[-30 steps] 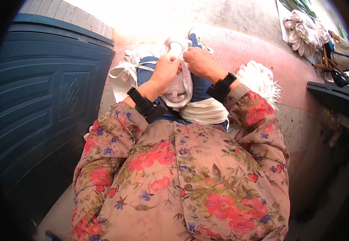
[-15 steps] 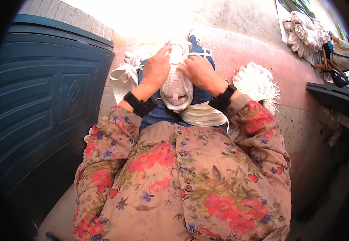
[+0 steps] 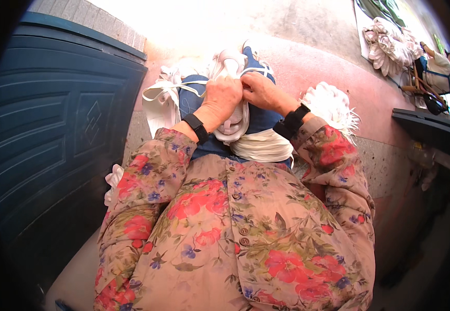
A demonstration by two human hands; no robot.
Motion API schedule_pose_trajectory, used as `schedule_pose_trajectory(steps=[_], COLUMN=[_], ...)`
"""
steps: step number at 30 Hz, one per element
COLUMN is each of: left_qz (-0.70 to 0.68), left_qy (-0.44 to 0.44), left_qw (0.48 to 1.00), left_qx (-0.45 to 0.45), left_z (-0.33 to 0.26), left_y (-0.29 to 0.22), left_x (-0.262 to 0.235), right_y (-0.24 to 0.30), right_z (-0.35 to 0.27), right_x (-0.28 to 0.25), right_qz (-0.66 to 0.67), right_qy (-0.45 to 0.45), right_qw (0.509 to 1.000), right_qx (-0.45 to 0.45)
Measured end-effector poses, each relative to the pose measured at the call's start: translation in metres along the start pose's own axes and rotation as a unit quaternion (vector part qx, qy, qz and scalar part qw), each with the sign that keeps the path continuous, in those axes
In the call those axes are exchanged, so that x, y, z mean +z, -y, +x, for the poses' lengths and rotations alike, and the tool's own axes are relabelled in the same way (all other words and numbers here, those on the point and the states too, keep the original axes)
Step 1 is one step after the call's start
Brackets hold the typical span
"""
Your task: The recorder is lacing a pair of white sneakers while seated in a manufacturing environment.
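A pale pink and white sneaker [image 3: 231,132] rests on my lap, its toe toward me and its opening [image 3: 229,63] facing away. My left hand [image 3: 222,98] is closed over the middle of the shoe. From it a white shoelace [image 3: 186,83] runs out to the left in a loose loop. Beside it, nearly touching, my right hand [image 3: 265,93] pinches at the lacing, and another stretch of lace crosses my jeans past it. The fingertips and the eyelets are mostly hidden by the hands. A bundle of cream laces [image 3: 264,146] lies on my lap near the toe.
A dark blue panelled door [image 3: 64,103] stands close on my left. White shoes [image 3: 163,106] are by my left knee, and a white heap [image 3: 331,106] lies on the floor to the right. More pale shoes [image 3: 388,49] and a bag [image 3: 437,72] are at the far right.
My left hand has moved right and toward me, over the shoe's middle, turning knuckles up. My right hand has closed in beside it. The lace at left now trails out to the left hand.
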State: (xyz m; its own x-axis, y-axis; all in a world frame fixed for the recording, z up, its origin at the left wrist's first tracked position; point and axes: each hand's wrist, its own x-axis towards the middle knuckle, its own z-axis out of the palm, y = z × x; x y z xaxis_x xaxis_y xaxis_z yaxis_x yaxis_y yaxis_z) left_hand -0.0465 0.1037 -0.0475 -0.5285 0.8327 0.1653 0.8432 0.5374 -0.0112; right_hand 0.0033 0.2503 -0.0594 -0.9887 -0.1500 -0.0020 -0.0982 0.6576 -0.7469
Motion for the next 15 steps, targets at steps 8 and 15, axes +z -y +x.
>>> schedule_pose_trajectory(steps=[8, 15], left_qz=[-0.422, -0.329], left_qy=[0.216, 0.161], left_qw=[0.88, 0.93], left_qx=[-0.024, -0.027], left_z=[0.005, 0.053], left_y=[0.029, 0.037], left_x=[-0.073, -0.017], right_y=[0.051, 0.113], right_z=[-0.053, -0.242], right_x=[0.002, -0.266], right_qz=[0.202, 0.547], right_qy=[-0.142, -0.416], right_qw=[0.969, 0.715], right_qx=[-0.03, -0.127])
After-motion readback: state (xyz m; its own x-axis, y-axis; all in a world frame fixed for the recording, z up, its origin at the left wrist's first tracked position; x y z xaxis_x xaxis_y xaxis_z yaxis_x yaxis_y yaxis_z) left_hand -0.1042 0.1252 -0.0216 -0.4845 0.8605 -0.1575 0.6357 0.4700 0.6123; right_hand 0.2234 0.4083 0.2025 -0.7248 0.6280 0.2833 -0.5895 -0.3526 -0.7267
